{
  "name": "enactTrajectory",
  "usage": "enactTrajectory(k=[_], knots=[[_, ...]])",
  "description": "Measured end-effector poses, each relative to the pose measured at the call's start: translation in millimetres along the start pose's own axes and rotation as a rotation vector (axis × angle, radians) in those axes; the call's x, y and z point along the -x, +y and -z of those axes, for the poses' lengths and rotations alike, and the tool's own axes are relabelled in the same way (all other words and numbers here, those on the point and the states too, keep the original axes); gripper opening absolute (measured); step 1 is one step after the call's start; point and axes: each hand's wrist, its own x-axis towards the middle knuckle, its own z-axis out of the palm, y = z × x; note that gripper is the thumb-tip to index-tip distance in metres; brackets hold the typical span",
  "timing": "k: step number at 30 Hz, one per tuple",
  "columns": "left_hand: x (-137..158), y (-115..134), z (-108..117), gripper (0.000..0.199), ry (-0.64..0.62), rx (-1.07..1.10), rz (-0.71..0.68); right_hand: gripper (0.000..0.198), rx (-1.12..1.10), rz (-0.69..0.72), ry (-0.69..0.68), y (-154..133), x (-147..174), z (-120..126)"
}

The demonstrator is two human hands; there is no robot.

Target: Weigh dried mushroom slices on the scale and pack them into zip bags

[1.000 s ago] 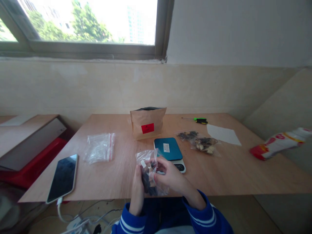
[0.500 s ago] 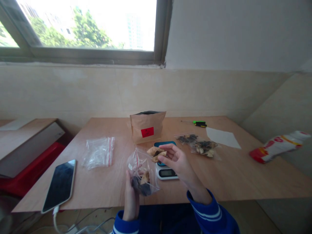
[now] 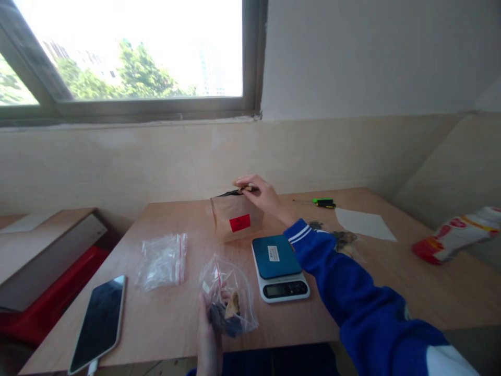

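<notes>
Near the table's front edge my left hand (image 3: 209, 329) is closed around the side of a clear zip-lock bag (image 3: 245, 292). Dark and tan dried pieces (image 3: 232, 308) lie in the bottom of that bag. My right hand (image 3: 261, 194) pinches dried tan pieces (image 3: 243, 189) at the mouth of a standing brown paper pouch (image 3: 221, 222) with a red label. Whether the pieces touch the pouch's dark rim I cannot tell. Between the bag and my right sleeve sits a kitchen scale (image 3: 276, 256) with a blue top and nothing on it.
A stack of flat zip-lock bags (image 3: 162, 261) and a tablet (image 3: 97, 318) on a cable lie at left. Filled bags (image 3: 344, 240) lie partly behind my right sleeve. Screwdrivers (image 3: 324, 202), white paper (image 3: 366, 223) and a red-and-white bottle (image 3: 450, 237) are at right.
My right hand has moved up and away from above the scale to the pouch's mouth, carrying the dried pieces. The scale is now uncovered. My left hand still holds the bag.
</notes>
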Motion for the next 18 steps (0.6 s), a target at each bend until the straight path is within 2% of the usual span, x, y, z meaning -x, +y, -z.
enactTrajectory(k=[5, 11, 18], knots=[[1, 5, 0, 0.058, 0.088, 0.004, 0.015, 0.020, 0.048, 0.071, -0.017, -15, 19, 4], [4, 5, -5, 0.062, 0.055, -0.007, 0.046, 0.029, 0.103, 0.104, -0.006, -34, 47, 10], [4, 1, -8, 0.064, 0.045, 0.004, 0.056, 0.023, 0.109, 0.119, -0.020, -39, 60, 9]])
